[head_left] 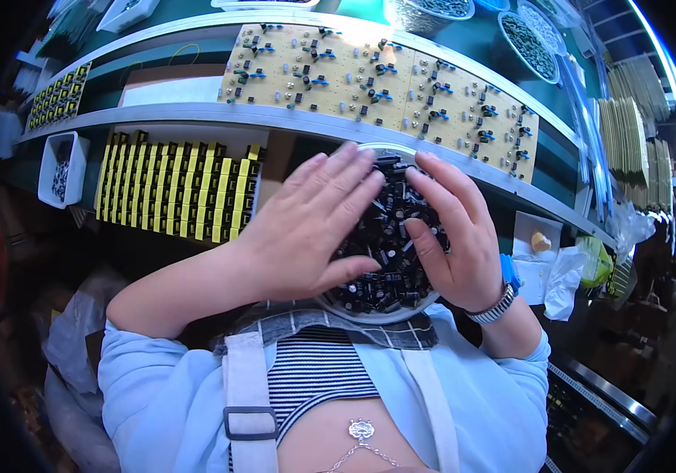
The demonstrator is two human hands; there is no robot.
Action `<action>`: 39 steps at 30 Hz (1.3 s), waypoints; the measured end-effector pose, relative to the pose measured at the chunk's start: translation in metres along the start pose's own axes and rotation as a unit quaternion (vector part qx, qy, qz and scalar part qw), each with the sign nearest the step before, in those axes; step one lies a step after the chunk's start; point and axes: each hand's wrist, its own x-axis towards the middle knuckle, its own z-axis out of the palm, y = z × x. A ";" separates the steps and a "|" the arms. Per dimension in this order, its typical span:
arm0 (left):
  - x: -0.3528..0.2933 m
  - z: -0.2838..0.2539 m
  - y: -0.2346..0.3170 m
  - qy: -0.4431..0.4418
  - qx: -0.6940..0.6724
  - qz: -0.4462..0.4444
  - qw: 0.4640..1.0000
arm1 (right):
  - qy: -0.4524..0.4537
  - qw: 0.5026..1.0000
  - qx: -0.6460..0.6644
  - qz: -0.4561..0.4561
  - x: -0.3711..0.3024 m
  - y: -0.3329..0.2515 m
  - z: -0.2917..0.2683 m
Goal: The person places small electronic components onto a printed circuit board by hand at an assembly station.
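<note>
A round whitish bowl (389,317) full of small black capacitors (391,276) with thin metal leads sits close against my body. My left hand (310,225) reaches over its left side, palm down and fingers stretched out, with the thumb lying over the capacitors. On the bowl's right side, my right hand (460,229) has its fingers apart and slightly bent, the fingertips over the capacitors. I see nothing held in either hand. A metal-banded watch (492,306) circles my right wrist.
Beyond the bowl, tan circuit boards (314,75) with upright components rest between metal rails (188,115). Rows of yellow-and-black parts (176,189) stand at left, beside a white bin (63,167) of small parts. Parts bowls (529,46) and stacked boards (623,142) are at right.
</note>
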 end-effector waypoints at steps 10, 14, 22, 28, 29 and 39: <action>0.000 -0.036 -0.072 0.299 -0.101 -0.066 0.946 | -0.088 0.991 -0.088 -0.048 0.020 -0.003 0.001; -0.005 -0.052 -0.104 0.242 -0.211 -0.303 0.897 | -0.126 0.979 -0.133 -0.095 0.026 -0.008 -0.005; 0.004 -0.058 -0.108 0.162 -0.258 -0.293 0.906 | -0.156 0.964 -0.192 -0.101 0.039 -0.021 -0.002; 0.039 -0.049 -0.084 0.074 -0.270 -0.232 0.931 | -0.171 0.962 -0.196 -0.084 0.036 -0.023 0.001; 0.046 -0.046 -0.077 0.058 -0.269 -0.219 0.936 | -0.167 0.963 -0.192 -0.086 0.032 -0.020 -0.001; 0.066 -0.038 -0.050 0.189 0.061 0.055 0.979 | 0.062 0.993 0.097 0.008 0.047 0.027 -0.031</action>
